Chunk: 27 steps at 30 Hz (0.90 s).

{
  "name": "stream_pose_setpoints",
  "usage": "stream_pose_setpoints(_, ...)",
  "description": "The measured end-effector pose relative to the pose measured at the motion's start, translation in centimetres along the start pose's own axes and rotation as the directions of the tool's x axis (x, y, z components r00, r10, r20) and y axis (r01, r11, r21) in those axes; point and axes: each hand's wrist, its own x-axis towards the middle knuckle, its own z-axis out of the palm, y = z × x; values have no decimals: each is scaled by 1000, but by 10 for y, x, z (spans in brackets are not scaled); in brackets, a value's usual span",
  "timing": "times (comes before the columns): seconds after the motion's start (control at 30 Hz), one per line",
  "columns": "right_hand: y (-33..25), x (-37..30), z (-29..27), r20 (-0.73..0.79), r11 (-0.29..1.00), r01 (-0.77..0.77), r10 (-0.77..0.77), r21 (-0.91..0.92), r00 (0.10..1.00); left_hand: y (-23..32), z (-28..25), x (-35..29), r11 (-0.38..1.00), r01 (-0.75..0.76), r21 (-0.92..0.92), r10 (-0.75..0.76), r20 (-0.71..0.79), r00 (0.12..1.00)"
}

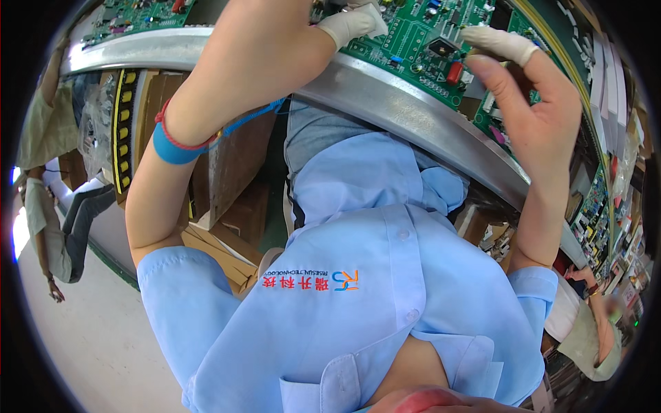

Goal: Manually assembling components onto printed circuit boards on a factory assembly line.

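Below the bench (406, 96), left of the lap, I see a brown box (237, 158) whose contents are hidden from me and, farther left, a black rack (122, 134) bearing a row of yellow pieces. The bench's near edge is a bare metal rail, with open room along it between the two forearms. The green circuit board (406, 65) lies just inside that edge; its near side follows the rail, but its far part leaves my view, so I can't tell its long axis. On it, a black component (441, 47) points its metal leads away from the rail. My left hand (279, 51) reaches over the edge; I cannot tell whether it grips the white scrap (375, 20) at its covered fingertip. My right hand (547, 110), thumb and forefinger slightly parted, is beside the red capacitor (454, 72)
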Motion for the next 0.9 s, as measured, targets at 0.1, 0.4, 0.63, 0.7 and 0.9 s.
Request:
stream_pose_setpoints(0.1, -8, 1, 9, 5, 982, 168, -169, 84, 986, 7, -5, 7, 770, 292, -567, -315, 60, 947)
stream_pose_setpoints(0.4, -15, -5, 10, -3, 963, 216, -218, 162, 976, -17, 48, 23, 150, -572, -806, 255, -528, 810)
stream_pose_setpoints(0.63, -16, -5, 13, 86, 872, -72, 34, 484, 996, -6, 44, 27, 229, -614, -755, 249, -565, 787)
stream_pose_setpoints(0.7, -10, -7, 15, 58, 884, -53, 29, 464, 998, 4, 32, 22, 245, -607, -756, 248, -556, 793)
stream_pose_setpoints(0.9, -10, -6, 12, 88, 938, -61, 33, 340, 996, 3, 29, 16, 287, -488, -825, 252, -426, 869)
